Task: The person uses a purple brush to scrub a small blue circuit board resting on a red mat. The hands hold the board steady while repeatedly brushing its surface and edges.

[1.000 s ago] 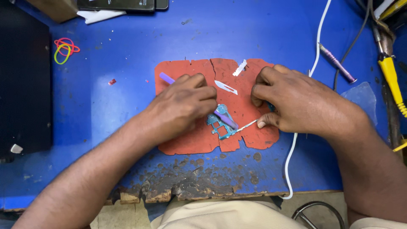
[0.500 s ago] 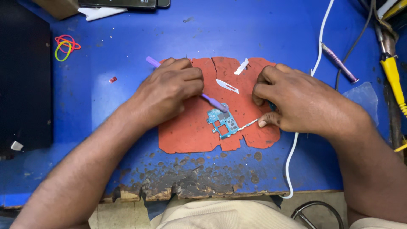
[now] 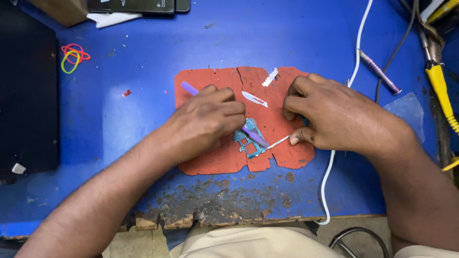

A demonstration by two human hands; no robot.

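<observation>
We are holding the purple tool (image 3: 248, 134) in our left hand (image 3: 205, 122), grip pinching it; its long axis is running from far-left to near-right, tip pointing at the small teal circuit board (image 3: 246, 141) on the red mat (image 3: 224, 157). Our right hand (image 3: 334, 114) is pinching a thin white stick (image 3: 278, 142).

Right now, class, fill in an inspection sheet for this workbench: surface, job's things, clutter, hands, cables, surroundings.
Surface: blue table, front edge worn and chipped; cracked red mat on it.
Job's things: small teal circuit board on the mat; purple tool; thin white stick.
Clutter: loose blade, white strip, rubber bands.
Hands: left hand grips the purple tool; right hand pinches the white stick.
Cables: white cable, dark cable.
Surroundings: screwdriver, yellow-handled tool, black slab.
</observation>
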